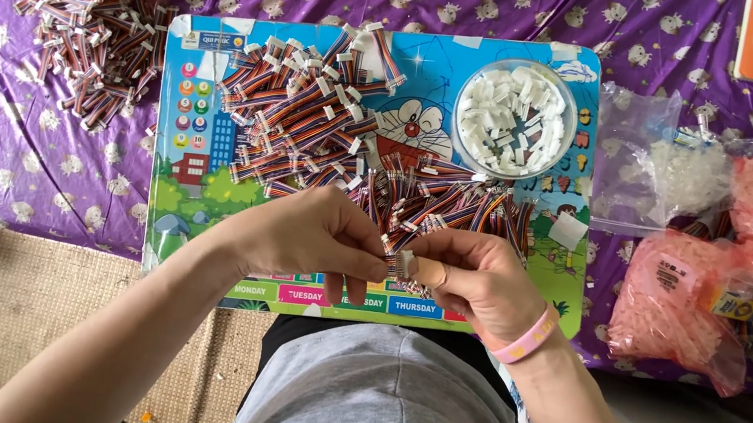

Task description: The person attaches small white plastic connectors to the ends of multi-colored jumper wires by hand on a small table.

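White connector (403, 263) sits pinched between left hand (318, 232) and right hand (471, 279), both sets of fingertips closed tight on it just above the colourful board's (175, 210) near edge, its striped wires (398, 235) running up and away toward the loose pile (443, 202).

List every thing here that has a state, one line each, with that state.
left hand: closed, pinching a cable end
right hand: closed on a small white connector
clear bowl: upright, full of white connectors
cable pile on the board: loose, heaped
cable pile on the cloth: loose, spread
pink bags: lying, filled
clear bag: lying, nearly empty
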